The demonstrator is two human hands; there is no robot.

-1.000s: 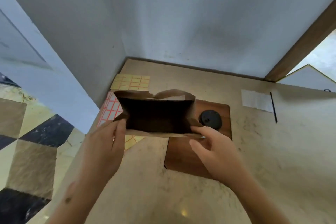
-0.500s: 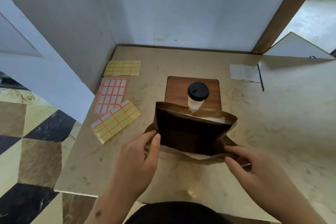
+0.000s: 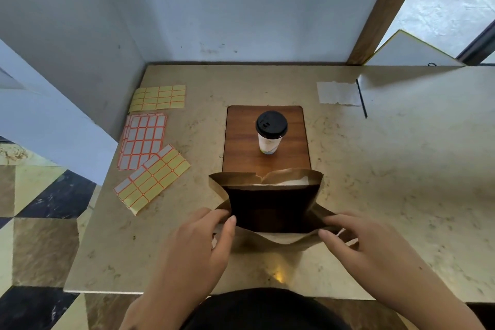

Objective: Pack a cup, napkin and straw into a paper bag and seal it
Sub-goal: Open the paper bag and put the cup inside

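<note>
A brown paper bag (image 3: 270, 206) stands near the table's front edge with its mouth wide and dark inside. My left hand (image 3: 203, 246) pinches the bag's left rim, and my right hand (image 3: 359, 244) pinches its right rim. Behind the bag, a white cup with a black lid (image 3: 270, 132) stands upright on a wooden board (image 3: 294, 142). A white napkin (image 3: 337, 92) lies flat at the back right, with a thin black straw (image 3: 361, 98) along its right side.
Three sheets of yellow and white stickers (image 3: 150, 139) lie on the left of the beige marble table (image 3: 388, 182). A grey wall closes the back and left. The table's left edge drops to a tiled floor.
The bag has come toward me and down to the table's front, so the cup and board now show behind it. Both hands kept their hold on its rims.
</note>
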